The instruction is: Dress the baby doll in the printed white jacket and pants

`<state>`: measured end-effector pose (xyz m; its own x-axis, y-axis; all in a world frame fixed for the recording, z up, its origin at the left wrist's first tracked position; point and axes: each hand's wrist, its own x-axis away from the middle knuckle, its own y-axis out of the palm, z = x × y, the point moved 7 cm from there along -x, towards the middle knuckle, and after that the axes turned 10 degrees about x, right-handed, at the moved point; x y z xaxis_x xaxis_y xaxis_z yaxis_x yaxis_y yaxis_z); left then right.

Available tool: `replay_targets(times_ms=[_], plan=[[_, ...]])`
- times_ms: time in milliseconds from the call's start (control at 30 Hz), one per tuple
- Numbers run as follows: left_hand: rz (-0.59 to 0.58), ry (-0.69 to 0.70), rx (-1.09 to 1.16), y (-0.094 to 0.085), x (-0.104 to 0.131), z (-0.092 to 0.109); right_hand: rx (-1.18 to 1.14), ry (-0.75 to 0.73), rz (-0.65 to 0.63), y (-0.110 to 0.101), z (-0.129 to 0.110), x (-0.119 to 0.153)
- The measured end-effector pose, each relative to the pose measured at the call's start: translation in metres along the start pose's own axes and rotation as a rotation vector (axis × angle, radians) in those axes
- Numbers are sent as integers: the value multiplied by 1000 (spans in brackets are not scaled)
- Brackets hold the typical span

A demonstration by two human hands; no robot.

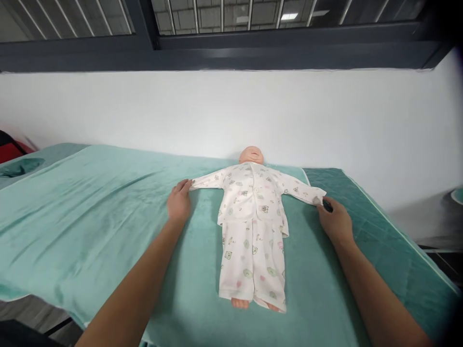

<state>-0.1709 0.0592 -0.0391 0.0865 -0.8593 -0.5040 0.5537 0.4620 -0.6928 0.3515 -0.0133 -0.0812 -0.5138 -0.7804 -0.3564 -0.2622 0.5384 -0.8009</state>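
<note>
The baby doll lies on its back on the green sheet, head near the far edge by the white wall, feet toward the near edge. The left hand pinches one cuff of its pajama top and the right hand the other, fingers nearly closed, seemingly holding both sleeves straight. The sheet stretches widely toward its left edge, while the wall limits movement beyond the head.
</note>
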Motion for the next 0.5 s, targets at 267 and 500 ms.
replay_targets(times_ms=[267,500], plan=[[47,-254,216,-3,-8,-21,39,-54,-28,7,-5,-4],[-66,-244,194,5,-8,-22,63,-92,-5,15,2,-9]])
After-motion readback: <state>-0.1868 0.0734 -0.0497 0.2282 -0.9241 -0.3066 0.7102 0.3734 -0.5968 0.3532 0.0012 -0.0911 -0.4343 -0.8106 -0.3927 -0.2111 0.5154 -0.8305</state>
